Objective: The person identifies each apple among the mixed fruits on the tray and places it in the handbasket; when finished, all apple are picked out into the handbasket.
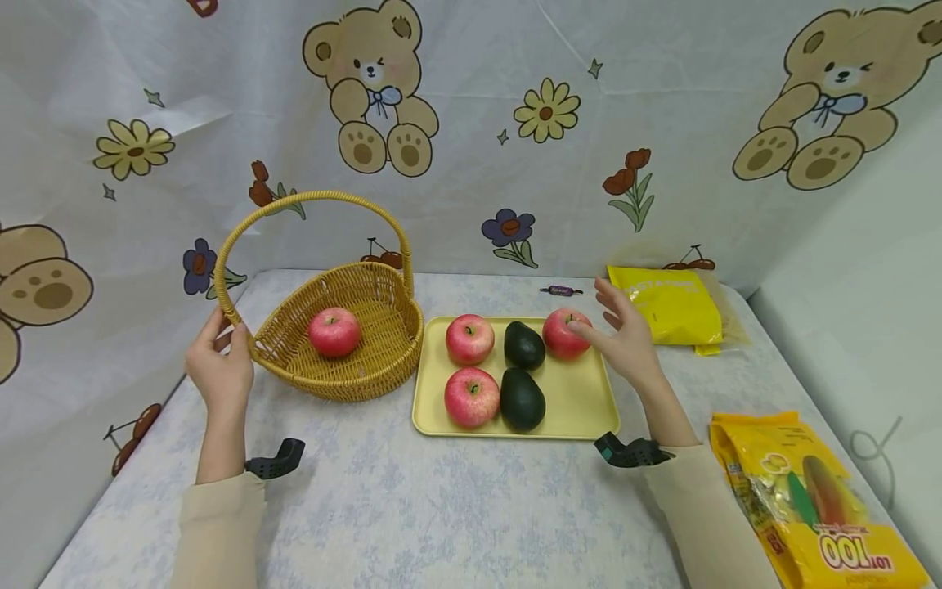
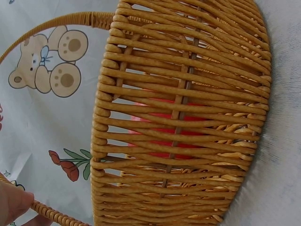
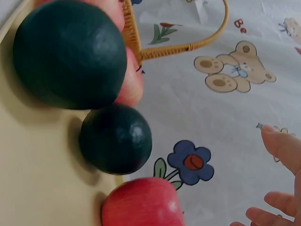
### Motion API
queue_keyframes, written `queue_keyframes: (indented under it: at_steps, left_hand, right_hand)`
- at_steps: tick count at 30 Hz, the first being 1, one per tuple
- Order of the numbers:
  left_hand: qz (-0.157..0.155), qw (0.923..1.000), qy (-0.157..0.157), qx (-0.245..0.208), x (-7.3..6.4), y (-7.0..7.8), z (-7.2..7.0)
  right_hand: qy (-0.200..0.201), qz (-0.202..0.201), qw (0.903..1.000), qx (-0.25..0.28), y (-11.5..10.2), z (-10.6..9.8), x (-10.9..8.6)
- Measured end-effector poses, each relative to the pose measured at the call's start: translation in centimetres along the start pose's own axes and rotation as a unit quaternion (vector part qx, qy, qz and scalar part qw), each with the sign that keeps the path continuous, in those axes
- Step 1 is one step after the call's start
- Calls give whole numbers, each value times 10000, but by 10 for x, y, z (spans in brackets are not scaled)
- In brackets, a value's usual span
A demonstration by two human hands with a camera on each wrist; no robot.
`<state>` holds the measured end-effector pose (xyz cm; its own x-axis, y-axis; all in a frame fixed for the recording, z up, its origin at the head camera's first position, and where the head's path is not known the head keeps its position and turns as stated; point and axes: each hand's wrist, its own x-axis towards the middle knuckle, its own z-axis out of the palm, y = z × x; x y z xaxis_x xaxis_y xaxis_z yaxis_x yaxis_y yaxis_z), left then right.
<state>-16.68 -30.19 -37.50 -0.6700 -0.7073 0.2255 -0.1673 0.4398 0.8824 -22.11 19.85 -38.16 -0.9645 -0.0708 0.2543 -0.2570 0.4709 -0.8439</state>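
Observation:
My left hand (image 1: 222, 364) grips the wicker basket's (image 1: 368, 384) arched handle near its lower left end; in the left wrist view a thumb (image 2: 16, 202) lies against the handle. One red apple (image 1: 334, 331) sits inside the basket and shows through the weave. Over the right end of the yellow tray (image 1: 581, 409), my right hand (image 1: 625, 335) is held with fingers spread and nothing in it. Its thumb overlaps the nearest apple (image 1: 565, 335) in the head view, while the right wrist view shows the fingers apart from that apple. Two avocados (image 1: 522, 401) and two more apples (image 1: 471, 398) lie on the tray.
A yellow packet (image 1: 666, 307) lies at the back right of the table, and a yellow snack bag (image 1: 817, 499) at the front right. Behind the tray is a small purple wrapped item (image 1: 562, 290). A bear-patterned sheet (image 1: 471, 123) hangs along the back.

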Motion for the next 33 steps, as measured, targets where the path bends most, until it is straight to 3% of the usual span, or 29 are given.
queue_keyframes:
  at_steps: [15, 33]
  left_hand:
    - [-47, 9999, -84, -125, 0, 0, 1]
    - [64, 10000, 35, -57, -1, 1, 0]
  right_hand:
    - [-144, 510, 9985, -144, 34, 8, 6]
    - [-426, 880, 9951, -121, 48, 16, 7]
